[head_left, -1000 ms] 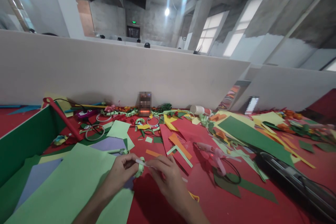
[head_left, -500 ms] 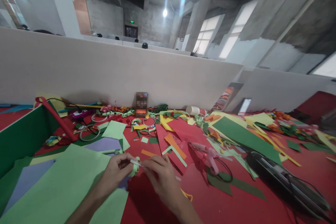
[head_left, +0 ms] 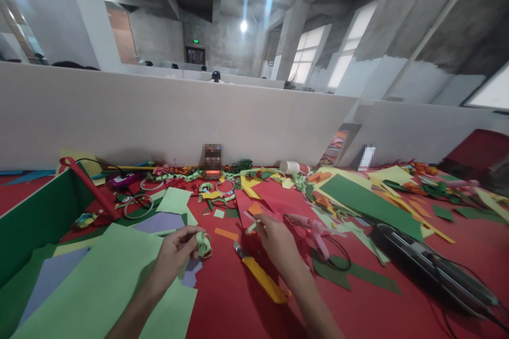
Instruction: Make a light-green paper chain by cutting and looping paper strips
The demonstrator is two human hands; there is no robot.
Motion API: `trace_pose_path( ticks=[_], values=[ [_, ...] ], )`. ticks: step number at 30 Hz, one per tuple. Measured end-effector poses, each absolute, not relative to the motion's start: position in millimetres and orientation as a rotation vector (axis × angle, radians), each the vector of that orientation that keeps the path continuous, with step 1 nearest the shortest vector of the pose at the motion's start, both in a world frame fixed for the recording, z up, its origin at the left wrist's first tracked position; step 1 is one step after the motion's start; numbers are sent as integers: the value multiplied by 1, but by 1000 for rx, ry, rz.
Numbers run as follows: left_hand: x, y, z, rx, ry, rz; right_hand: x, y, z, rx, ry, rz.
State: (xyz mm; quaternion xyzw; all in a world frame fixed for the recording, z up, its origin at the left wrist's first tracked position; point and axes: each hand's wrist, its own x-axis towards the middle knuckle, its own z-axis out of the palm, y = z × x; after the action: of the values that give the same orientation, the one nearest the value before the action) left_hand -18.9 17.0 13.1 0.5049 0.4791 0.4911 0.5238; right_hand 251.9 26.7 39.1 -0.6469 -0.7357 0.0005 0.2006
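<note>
My left hand point(head_left: 178, 251) is closed, pinching a small curled loop of light green paper point(head_left: 204, 245) above the table. Further right, my right hand point(head_left: 276, 233) reaches forward over the paper scraps with its fingers pinched together. A thin, pale translucent stick point(head_left: 248, 216) pokes out at those fingertips. Just under them shows the end of a light green paper strip point(head_left: 252, 228); the fingers hide the rest. Between my hands lies a yellow utility knife point(head_left: 262, 279) with its blade out. An orange paper strip point(head_left: 226, 234) rests beyond it.
Large light green sheets point(head_left: 99, 280) cover the left, beside a green box point(head_left: 43, 212). A pink glue gun point(head_left: 312, 230) with a cord and a long black device point(head_left: 433, 270) lie to the right. Paper scraps line the white partition point(head_left: 167, 116).
My right hand has moved away from the loop, forward and right, uncovering the yellow knife. My left hand still holds the green loop in nearly the same place.
</note>
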Motion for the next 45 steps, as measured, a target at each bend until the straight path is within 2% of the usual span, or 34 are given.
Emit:
trace_pose_path(
  ticks=[5, 7, 9, 11, 16, 20, 23, 26, 29, 33, 40, 45],
  values=[
    [-21, 20, 6, 1208, 1239, 1226, 255, 25, 53, -1862, -2000, -120],
    [-19, 19, 5, 1236, 1258, 1214, 235, 12, 61, -1631, -2062, 75],
    [-16, 17, 6, 1284, 1231, 1201, 210, -1, 67, -1334, -2154, 457],
    [-11, 14, 8, 1341, 1168, 1204, 186, -9, 65, -1218, -2181, 649],
    [-16, 17, 4, 1456, 1165, 1160, 167, -2, 45, -1191, -1977, 808],
    [-47, 30, -3, 1857, 1529, 1126, 189, 8, 40, -1233, -1816, 854],
    [-70, 38, -7, 2188, 1804, 853, 205, 8, 40, -1267, -1780, 836],
    [-79, 43, -5, 2329, 1887, 549, 213, 7, 39, -1311, -1736, 831],
    [-78, 47, 4, 2423, 1897, 450, 214, 8, 36, -1339, -1686, 814],
    [-85, 56, 15, 2441, 2000, 502, 210, 13, 33, -1330, -1619, 844],
    [-124, 79, 3, 2325, 2043, 728, 217, 29, 17, -1169, -1174, 1265],
    [-134, 87, -6, 2304, 2037, 743, 220, 32, 18, -1144, -1157, 1269]
  ],
)
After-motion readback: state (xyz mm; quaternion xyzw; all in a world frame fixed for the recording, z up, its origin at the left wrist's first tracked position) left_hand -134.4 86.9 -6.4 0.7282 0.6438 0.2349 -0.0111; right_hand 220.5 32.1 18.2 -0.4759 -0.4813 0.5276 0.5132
